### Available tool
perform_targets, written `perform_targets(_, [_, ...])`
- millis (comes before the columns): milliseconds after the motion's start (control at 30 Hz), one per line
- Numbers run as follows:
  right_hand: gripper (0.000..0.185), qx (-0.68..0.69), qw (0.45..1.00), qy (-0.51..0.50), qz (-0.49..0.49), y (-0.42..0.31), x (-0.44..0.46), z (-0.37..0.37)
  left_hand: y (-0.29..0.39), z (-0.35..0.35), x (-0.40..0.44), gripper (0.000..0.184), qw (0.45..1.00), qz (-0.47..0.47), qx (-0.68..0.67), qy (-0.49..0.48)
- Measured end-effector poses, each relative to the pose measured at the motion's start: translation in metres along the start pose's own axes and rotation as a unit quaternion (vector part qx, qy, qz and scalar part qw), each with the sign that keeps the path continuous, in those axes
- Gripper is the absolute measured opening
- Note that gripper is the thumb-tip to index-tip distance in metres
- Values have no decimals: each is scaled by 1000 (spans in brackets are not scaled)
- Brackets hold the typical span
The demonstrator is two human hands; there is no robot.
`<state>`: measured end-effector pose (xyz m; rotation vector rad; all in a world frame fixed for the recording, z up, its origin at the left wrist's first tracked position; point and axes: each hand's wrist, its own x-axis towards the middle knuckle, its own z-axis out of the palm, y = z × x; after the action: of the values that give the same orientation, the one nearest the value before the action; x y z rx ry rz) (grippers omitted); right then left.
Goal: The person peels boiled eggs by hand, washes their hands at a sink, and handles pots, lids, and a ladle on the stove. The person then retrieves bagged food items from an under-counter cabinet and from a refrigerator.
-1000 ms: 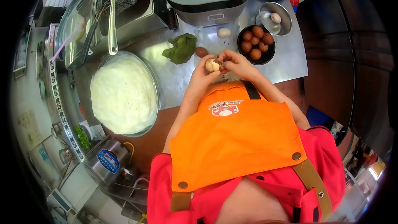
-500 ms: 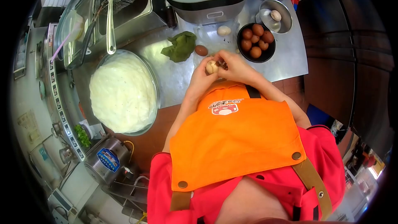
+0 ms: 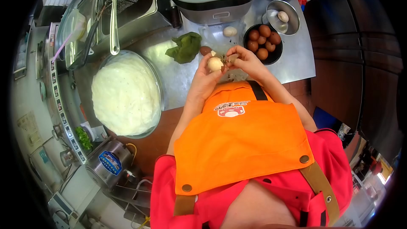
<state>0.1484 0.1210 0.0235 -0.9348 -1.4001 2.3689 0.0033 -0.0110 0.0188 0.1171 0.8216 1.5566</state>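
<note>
My left hand (image 3: 204,77) is closed around a partly peeled egg (image 3: 215,64), pale where bare, with brown shell along its lower edge. My right hand (image 3: 247,62) pinches a piece of broken eggshell (image 3: 231,58) just to the right of the egg. Beyond my left fingertips lies a brown egg (image 3: 205,50), partly covered by the held egg and fingers. A pale egg (image 3: 229,31) rests farther back on clear plastic. Some shell bits (image 3: 236,75) show on plastic below my right hand.
A black bowl (image 3: 277,57) of brown eggs stands right of my hands, beside a metal bowl (image 3: 294,24) with one egg. Left are a crumpled green leaf-like piece (image 3: 185,47) and a large bowl (image 3: 157,114) heaped with something white. A grey cooker (image 3: 212,4) stands behind.
My right hand has drawn away from the egg to the right, with shell between its fingers. More of the egg's pale surface shows, and shell bits are now visible below.
</note>
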Motion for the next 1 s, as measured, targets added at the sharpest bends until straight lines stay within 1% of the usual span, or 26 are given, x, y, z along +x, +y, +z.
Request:
perform_targets(67, [18,-136,989,-8,-63,10,5,-5,4,-2,0,65,1000,-3,6,16])
perform_targets(100, [19,-198,973,-7,-120,6,5,-3,5,-2,0,65,1000,-5,8,24])
perform_targets(167, [20,-315,921,-4,-229,-3,3,3,3,-4,3,62,999,18,47,5])
perform_targets(200, [22,-290,938,-6,-190,-3,3,6,2,-4,4,61,997,30,66,-4])
perform_targets(267, [25,-239,964,-8,-113,-3,3,11,1,-2,4,57,988,22,151,9])
perform_targets(300, [27,-236,964,-19,-118,-3,2,12,1,0,4,56,981,19,193,16])
perform_targets(367, [32,-232,963,-42,-128,-3,2,12,2,5,4,53,978,32,204,5])
perform_targets(500, [34,-331,937,-30,-112,-16,-4,18,1,6,5,50,963,28,266,10])
perform_targets(600, [31,-380,919,-6,-108,-20,-5,24,-1,1,8,49,917,33,396,6])
perform_targets(667, [29,-400,910,12,-110,-16,-5,25,-2,2,7,48,917,32,398,3])
perform_targets(767, [26,-386,914,23,-125,-7,1,20,-1,6,6,48,922,35,385,-1])
perform_targets(800, [25,-365,924,12,-118,-7,1,18,0,7,5,47,925,37,378,-2])
perform_targets(867, [24,-322,941,-10,-103,-8,0,14,1,9,4,49,952,25,305,-9])
perform_targets(967, [18,-189,977,-16,-98,3,3,9,4,11,4,50,976,8,218,-19])
perform_targets(1000, [16,-165,982,-22,-93,3,3,8,5,10,3,51,981,1,193,-19])
